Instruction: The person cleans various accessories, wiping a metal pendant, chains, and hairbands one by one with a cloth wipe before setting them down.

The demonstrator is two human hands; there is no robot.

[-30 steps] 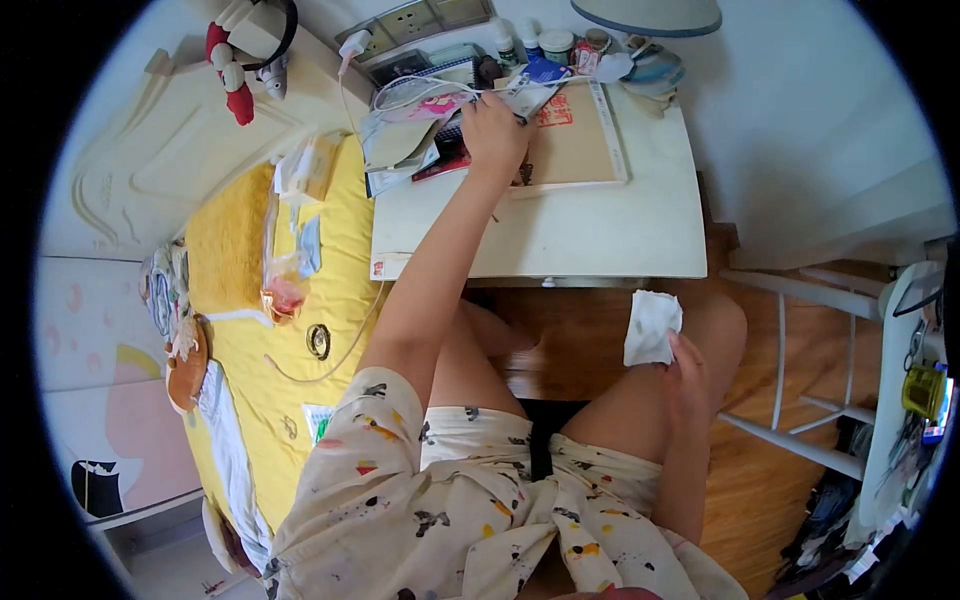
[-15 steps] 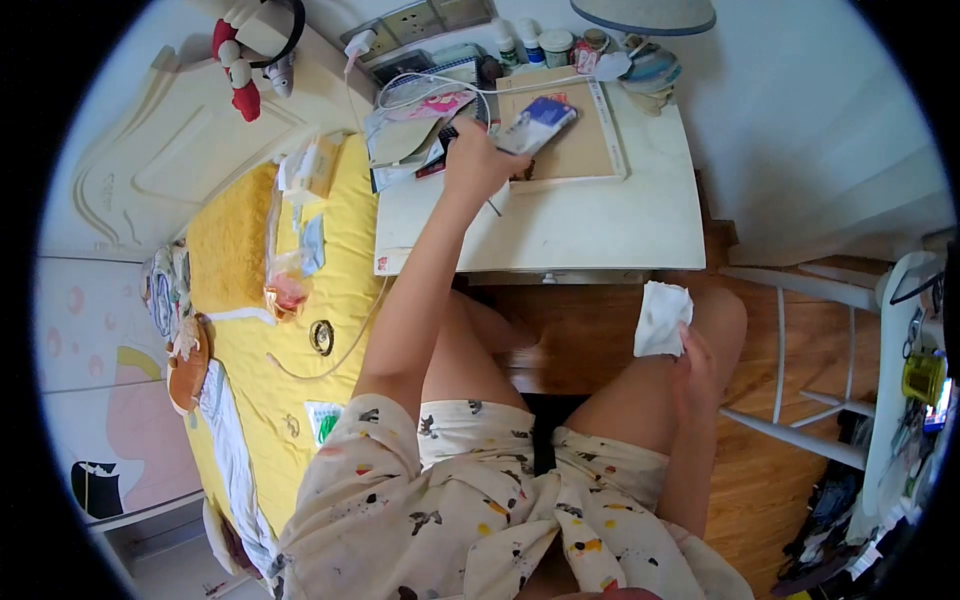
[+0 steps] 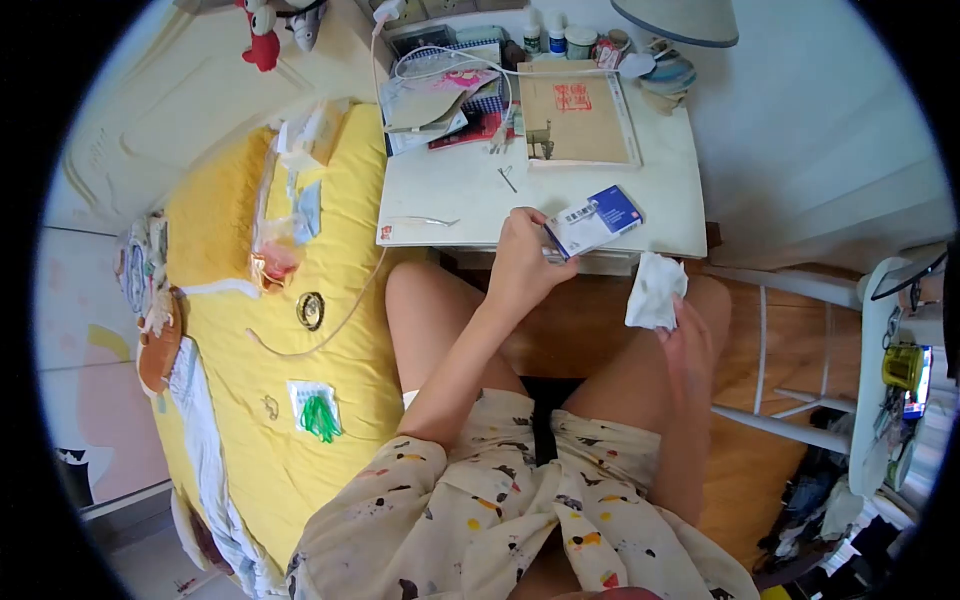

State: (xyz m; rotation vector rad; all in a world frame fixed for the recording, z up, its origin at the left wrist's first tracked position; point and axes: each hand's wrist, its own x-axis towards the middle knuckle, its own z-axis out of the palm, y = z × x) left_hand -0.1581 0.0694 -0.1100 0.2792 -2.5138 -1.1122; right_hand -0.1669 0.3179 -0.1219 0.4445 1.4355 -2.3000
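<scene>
My left hand [image 3: 527, 262] grips the left end of a small blue-and-white box [image 3: 596, 220] above the front edge of the white table. Printed text and a barcode show on the box's upper face. Over my right thigh, my right hand [image 3: 688, 330] pinches a white tissue [image 3: 656, 290] by its lower right edge; faint marks show on the tissue. Tweezers [image 3: 424, 221] lie near the table's front left corner. Farther back is a small dark metal tool [image 3: 508, 180], too small to name surely.
On the white table [image 3: 450, 190] lie a brown folder [image 3: 575, 115], papers [image 3: 430, 100], a white cable and several bottles at the back. To the left, a yellow bed [image 3: 340, 350] holds a pillow [image 3: 215, 220] and a packet with green contents [image 3: 317, 412]. A chair [image 3: 780, 425] stands right.
My left hand has brought the box from above the folder towards me, to the table's front edge. The folder and the tweezers are now uncovered. My right hand keeps the tissue.
</scene>
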